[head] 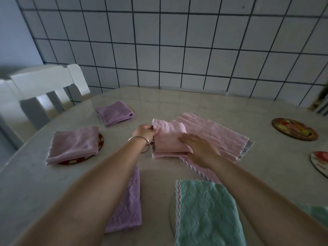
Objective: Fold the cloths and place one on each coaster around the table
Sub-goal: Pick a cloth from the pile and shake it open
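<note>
A pink cloth (168,139) lies partly folded at the table's middle. My left hand (144,132) pinches its far left corner, and my right hand (198,146) rests flat on it. Under it a second pink cloth (216,137) lies spread out. A folded purple cloth (74,144) covers a red checked coaster (100,139) at the left. Another folded purple cloth (114,112) lies further back. Near me are a purple cloth (127,206) and a green cloth (204,210) on a pale coaster (172,212). Two bare coasters sit at the right: a brown one (294,128) and a white one (319,162).
A white chair (44,87) stands at the table's far left corner. A tiled wall (177,50) runs behind the marble table (195,102). More green fabric (317,213) shows at the near right edge.
</note>
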